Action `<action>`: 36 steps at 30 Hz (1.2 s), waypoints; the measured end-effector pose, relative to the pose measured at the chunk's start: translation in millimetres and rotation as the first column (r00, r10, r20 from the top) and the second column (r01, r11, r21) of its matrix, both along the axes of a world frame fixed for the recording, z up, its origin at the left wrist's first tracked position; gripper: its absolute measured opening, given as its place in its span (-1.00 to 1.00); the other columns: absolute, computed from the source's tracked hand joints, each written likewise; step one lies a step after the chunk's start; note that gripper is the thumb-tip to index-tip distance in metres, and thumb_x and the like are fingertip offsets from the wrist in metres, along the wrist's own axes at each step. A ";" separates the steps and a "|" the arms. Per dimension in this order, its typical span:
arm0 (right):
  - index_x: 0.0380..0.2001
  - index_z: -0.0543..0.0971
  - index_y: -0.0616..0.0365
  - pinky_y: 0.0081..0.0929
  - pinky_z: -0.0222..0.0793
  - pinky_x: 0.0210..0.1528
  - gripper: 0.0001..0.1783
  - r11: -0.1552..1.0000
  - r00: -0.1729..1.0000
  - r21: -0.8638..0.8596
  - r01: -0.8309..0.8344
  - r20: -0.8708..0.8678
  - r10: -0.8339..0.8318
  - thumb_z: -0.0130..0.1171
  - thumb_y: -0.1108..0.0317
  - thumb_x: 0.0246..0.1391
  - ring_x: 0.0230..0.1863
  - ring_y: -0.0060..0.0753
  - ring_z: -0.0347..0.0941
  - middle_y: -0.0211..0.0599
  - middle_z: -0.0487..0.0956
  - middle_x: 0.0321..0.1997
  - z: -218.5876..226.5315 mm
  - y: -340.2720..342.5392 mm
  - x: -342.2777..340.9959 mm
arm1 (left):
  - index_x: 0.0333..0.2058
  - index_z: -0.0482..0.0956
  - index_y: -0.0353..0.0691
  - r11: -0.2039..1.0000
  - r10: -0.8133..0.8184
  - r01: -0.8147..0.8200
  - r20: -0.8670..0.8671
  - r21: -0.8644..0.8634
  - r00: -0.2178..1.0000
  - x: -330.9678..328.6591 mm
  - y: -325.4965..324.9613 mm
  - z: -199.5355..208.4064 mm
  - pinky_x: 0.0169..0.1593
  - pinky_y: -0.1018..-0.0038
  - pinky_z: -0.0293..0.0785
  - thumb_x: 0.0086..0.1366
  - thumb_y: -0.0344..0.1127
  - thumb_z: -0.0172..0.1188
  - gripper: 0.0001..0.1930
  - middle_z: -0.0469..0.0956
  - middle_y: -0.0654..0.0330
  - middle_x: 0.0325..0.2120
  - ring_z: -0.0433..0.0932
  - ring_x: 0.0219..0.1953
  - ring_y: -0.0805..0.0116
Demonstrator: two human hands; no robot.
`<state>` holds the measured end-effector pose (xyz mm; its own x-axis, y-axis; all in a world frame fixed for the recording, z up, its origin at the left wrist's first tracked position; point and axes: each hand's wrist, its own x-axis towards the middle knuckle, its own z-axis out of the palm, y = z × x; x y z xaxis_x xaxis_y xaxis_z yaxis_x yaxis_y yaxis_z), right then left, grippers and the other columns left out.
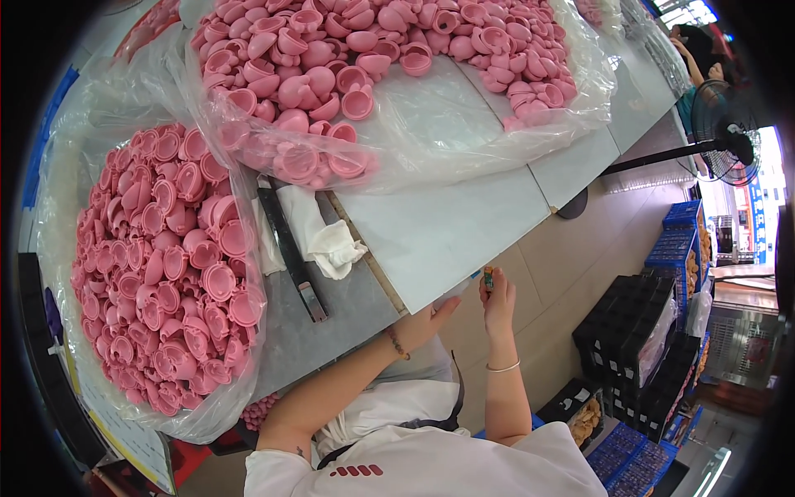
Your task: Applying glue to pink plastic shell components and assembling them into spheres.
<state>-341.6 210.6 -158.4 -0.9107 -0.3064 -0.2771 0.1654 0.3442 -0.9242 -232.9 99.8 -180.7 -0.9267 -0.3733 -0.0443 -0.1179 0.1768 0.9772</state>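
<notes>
My right hand (498, 308) is raised past the table's front edge, fingers closed round a small green object with an orange-yellow end (489, 279). It is too small to tell its kind. My left hand (421, 326) is beside it at the table corner, fingers curled together and pointing toward the right hand. What it holds, if anything, I cannot make out. Nearest on the table are a long black-handled tool with a metal end (291, 248) and a crumpled white cloth (333, 248). Pink hollow half-shells (175, 265) fill a clear plastic bag on the left.
More pink shells (323, 70) are heaped on plastic sheeting (472, 153) across the far table. A black fan (730, 141) stands at the right. Black crates (625, 319) and blue boxes (675, 240) are stacked on the floor. Another person (700, 62) is at the far right.
</notes>
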 end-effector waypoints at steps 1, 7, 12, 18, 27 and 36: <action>-0.75 0.26 0.08 -0.66 -0.21 -0.69 -0.50 1.000 1.000 0.018 -0.019 -0.004 0.019 -0.28 0.01 0.14 -0.74 -0.73 -0.05 -0.56 0.13 -0.81 -1.1 1.9 -0.8 | -0.06 0.36 -0.20 1.000 0.003 -0.003 -0.002 0.001 1.000 0.0 0.7 -0.8 -0.54 0.62 0.26 0.17 -0.25 0.07 -0.64 0.47 0.23 -0.43 0.27 -0.66 0.55; -0.76 0.26 0.08 -0.65 -0.21 -0.70 -0.49 0.998 1.000 0.068 -0.016 -0.012 0.017 -0.27 -0.01 0.14 -0.75 -0.73 -0.05 -0.56 0.14 -0.82 5.7 0.5 -1.0 | -0.07 0.38 -0.19 0.991 0.081 -0.093 -0.117 -0.100 0.990 -0.8 6.3 -12.1 -0.56 0.63 0.23 0.17 -0.26 0.08 -0.65 0.45 0.26 -0.50 0.23 -0.68 0.57; -0.71 0.31 0.08 -0.68 -0.19 -0.72 -0.48 0.994 0.999 0.113 0.004 -0.032 0.000 -0.30 -0.05 0.14 -0.75 -0.74 0.00 -0.56 0.18 -0.80 10.6 9.6 -7.9 | -0.07 0.39 -0.20 0.990 0.080 -0.098 -0.163 -0.102 0.983 0.1 5.7 -10.6 -0.58 0.65 0.19 0.16 -0.27 0.10 -0.65 0.40 0.30 -0.54 0.15 -0.69 0.58; -0.45 0.40 0.12 -0.76 -0.12 -0.69 -0.51 0.946 0.896 -0.200 0.256 -0.317 -0.310 -0.31 -0.08 0.13 -0.70 -0.74 0.10 -0.52 0.32 -0.67 56.7 19.7 -26.5 | -0.03 0.32 -0.32 0.998 0.062 -0.060 -0.155 0.020 0.986 1.3 2.6 -0.5 -0.46 0.60 0.30 0.16 -0.23 0.08 -0.57 0.39 0.21 -0.44 0.25 -0.59 0.52; -0.31 0.52 0.20 -0.59 0.22 -0.34 -0.73 0.881 0.292 0.410 -0.235 -0.835 0.467 0.15 0.53 -0.20 -0.37 -0.48 0.32 -0.32 0.46 -0.35 161.8 -77.1 -11.3 | -0.03 0.30 -0.35 0.999 -0.017 0.018 -0.041 0.036 0.999 -0.1 5.8 -18.7 0.02 0.42 0.22 0.18 -0.26 0.04 -0.59 0.37 0.01 -0.10 0.36 -0.07 0.21; -0.37 0.53 0.27 -0.52 0.25 -0.31 -0.79 0.934 0.286 0.215 -0.285 -0.911 0.297 0.15 0.45 -0.17 -0.34 -0.36 0.34 -0.22 0.45 -0.38 170.0 -69.7 -9.1 | -0.07 0.36 -0.33 1.000 0.025 -0.023 -0.110 0.018 0.994 1.8 3.0 -4.9 -0.05 0.40 0.30 0.16 -0.26 0.05 -0.62 0.42 -0.02 -0.17 0.42 -0.16 0.12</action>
